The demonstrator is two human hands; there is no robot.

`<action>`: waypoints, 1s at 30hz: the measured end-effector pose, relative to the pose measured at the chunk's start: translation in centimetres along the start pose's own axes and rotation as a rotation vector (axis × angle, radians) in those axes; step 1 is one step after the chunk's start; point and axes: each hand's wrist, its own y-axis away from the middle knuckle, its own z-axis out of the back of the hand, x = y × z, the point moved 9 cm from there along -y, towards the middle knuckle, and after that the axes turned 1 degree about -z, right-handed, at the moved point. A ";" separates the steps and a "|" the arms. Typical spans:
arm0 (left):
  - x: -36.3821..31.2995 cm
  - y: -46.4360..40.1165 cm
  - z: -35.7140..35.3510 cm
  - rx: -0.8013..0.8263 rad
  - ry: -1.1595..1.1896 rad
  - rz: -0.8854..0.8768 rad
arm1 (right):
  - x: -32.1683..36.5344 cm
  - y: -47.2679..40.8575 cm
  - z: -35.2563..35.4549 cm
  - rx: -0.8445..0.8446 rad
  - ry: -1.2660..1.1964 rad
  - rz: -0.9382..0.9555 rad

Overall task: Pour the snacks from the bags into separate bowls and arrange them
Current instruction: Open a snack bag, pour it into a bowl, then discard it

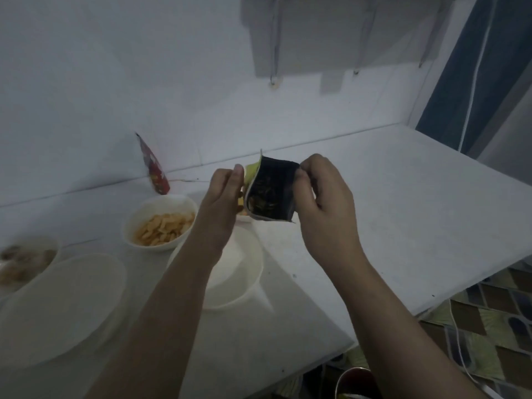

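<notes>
While the nearest empty bowl waits at the bench front, a second empty bowl sits under the raised snack bag. The left hand pinches one edge and the right hand grips the other, apparently spreading the mouth for pouring. Farther back stand a filled chips bowl and a red bag leaning on the wall.

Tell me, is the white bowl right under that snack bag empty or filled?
Empty, as far as it shows: the white bowl has a bare inside, though the left forearm hides part of it.
</notes>
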 end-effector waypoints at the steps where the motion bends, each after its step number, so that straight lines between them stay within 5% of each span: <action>1: 0.6 -0.5 1.8 -0.021 0.007 0.028 | 1.1 0.1 -1.2 0.033 -0.049 0.001; 14: 4.1 2.5 26.1 -0.326 0.247 0.249 | 12.8 3.9 -18.8 0.272 -0.395 -0.040; 24: 6.1 4.6 39.1 -0.510 -0.001 0.225 | 14.4 7.9 -27.3 0.289 0.118 0.089; 30: 6.4 5.8 42.0 -0.575 -0.072 0.158 | 12.7 11.1 -30.6 0.514 0.047 -0.286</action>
